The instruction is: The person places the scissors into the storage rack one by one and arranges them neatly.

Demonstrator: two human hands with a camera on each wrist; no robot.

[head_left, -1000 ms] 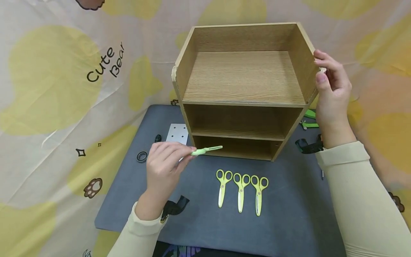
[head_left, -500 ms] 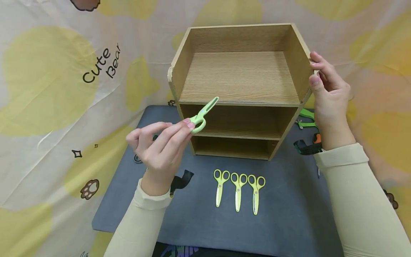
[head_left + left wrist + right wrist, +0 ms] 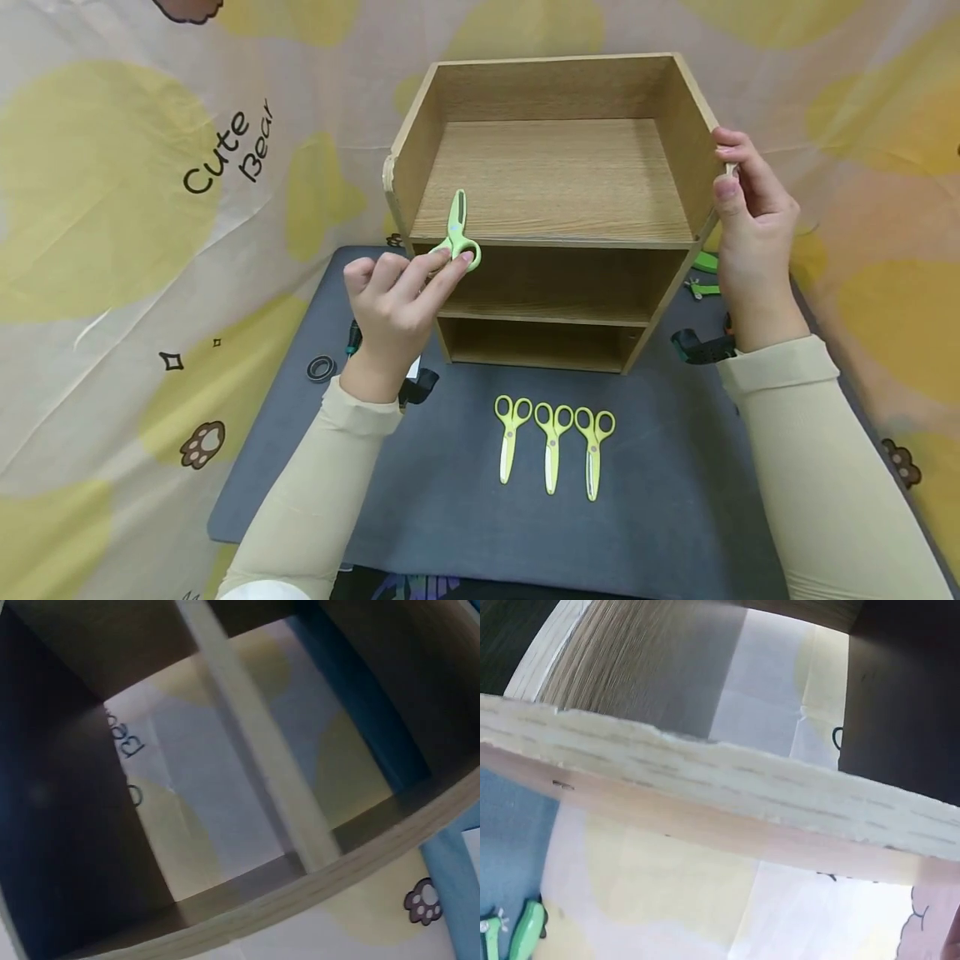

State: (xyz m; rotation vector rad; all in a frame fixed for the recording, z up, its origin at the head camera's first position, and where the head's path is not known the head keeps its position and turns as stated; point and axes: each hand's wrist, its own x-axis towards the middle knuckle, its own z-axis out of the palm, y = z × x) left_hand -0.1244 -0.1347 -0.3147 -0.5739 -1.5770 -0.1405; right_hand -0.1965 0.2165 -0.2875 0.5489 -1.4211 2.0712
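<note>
My left hand (image 3: 393, 312) pinches a pair of light green scissors (image 3: 457, 215) by its handle, blades pointing up, in front of the wooden shelf unit (image 3: 558, 183). The right hand (image 3: 761, 242) grips the edge of the unit's right side panel, thumb in front. Behind the scissors is the unit's upper tray; two compartments lie below it. In the left wrist view the shelf's divider (image 3: 255, 742) crosses the frame, and the scissors are out of sight there. The panel edge (image 3: 742, 780) fills the right wrist view.
Three yellow scissors, among them the middle pair (image 3: 552, 450), lie in a row on the grey table (image 3: 660, 492). A black ring-shaped roll (image 3: 321, 368) is at left. Green-handled pliers (image 3: 705, 289) lie at right, partly behind the right hand. A patterned cloth (image 3: 112, 208) hangs behind.
My left hand has risen with the green scissors, turning them from pointing right to pointing up before the upper tray. The right hand keeps its grip on the panel.
</note>
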